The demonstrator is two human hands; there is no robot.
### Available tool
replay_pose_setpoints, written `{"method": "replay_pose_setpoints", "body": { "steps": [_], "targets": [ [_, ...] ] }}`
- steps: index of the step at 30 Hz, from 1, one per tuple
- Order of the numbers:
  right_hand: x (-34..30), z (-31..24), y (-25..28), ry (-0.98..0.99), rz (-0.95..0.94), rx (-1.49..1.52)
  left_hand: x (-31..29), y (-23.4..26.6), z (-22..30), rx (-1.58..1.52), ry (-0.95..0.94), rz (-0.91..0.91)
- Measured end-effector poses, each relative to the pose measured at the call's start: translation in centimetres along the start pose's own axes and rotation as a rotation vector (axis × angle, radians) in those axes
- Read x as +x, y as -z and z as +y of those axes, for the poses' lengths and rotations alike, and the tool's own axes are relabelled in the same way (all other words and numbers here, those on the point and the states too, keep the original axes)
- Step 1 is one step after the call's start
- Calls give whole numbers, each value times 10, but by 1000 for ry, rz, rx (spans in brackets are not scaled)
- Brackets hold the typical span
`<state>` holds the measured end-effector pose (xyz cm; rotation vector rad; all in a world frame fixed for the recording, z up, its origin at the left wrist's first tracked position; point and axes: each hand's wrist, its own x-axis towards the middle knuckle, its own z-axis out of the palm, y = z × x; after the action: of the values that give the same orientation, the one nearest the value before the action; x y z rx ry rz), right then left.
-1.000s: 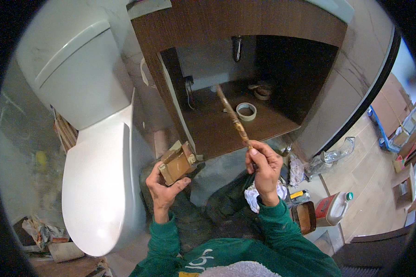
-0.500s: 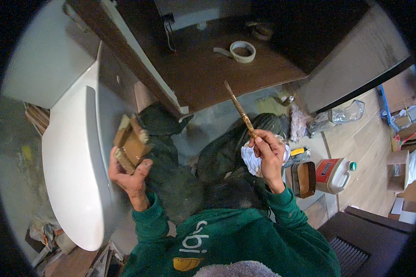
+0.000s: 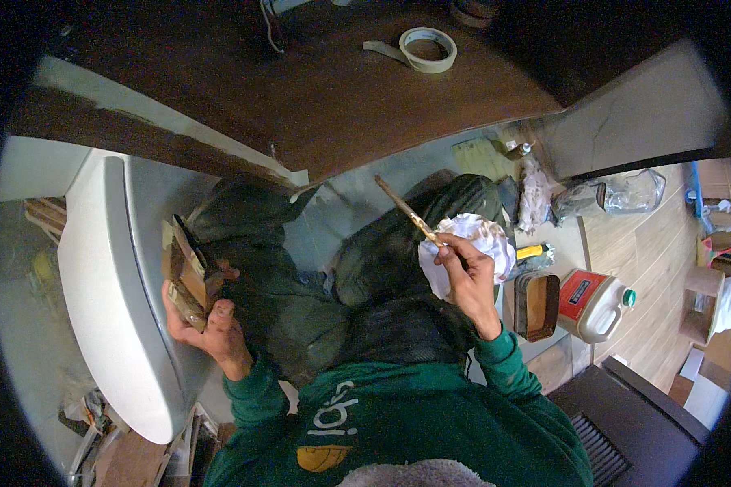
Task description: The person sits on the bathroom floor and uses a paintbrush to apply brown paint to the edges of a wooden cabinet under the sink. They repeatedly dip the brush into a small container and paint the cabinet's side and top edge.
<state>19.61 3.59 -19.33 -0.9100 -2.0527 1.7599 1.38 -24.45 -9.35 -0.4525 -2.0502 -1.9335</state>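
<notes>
My left hand (image 3: 211, 337) is closed around a small, open, box-like container (image 3: 188, 280) with stained brown walls, held tilted beside the white tub-like fixture. Between the thumb and fingers of my right hand (image 3: 471, 284) is a slim brown-stained stick (image 3: 406, 213), perhaps a brush; its far end points up and left over my legs. A crumpled white cloth (image 3: 491, 239) shows behind that hand, over my right knee. Whether the hand also grips the cloth, I cannot tell.
Ahead, a roll of masking tape (image 3: 428, 50) lies on the brown cabinet board (image 3: 325, 114). At right stand a rectangular tin (image 3: 536, 306) and a jug with a green cap (image 3: 597, 307), near a yellow-handled tool (image 3: 533, 252). The white fixture (image 3: 110, 308) is close on the left.
My left hand has moved left and down with the container, which is turned more edge-on. The stick's far end has swung left and lower. My view has shifted, bringing the cabinet closer.
</notes>
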Motion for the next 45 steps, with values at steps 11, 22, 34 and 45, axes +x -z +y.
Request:
{"method": "replay_pose_setpoints", "body": {
  "steps": [11,22,34,45],
  "targets": [
    [11,-2,-34,62,-97,-89,-2,6,-14,-19,34,-56],
    [9,16,-41,21,0,77,-4,2,-15,22,65,-11],
    [11,20,3,-212,147,565,-4,-3,-16,-10,41,-44],
    [24,20,2,-211,84,604,-10,-14,-14,17,5,-97]
  ]
}}
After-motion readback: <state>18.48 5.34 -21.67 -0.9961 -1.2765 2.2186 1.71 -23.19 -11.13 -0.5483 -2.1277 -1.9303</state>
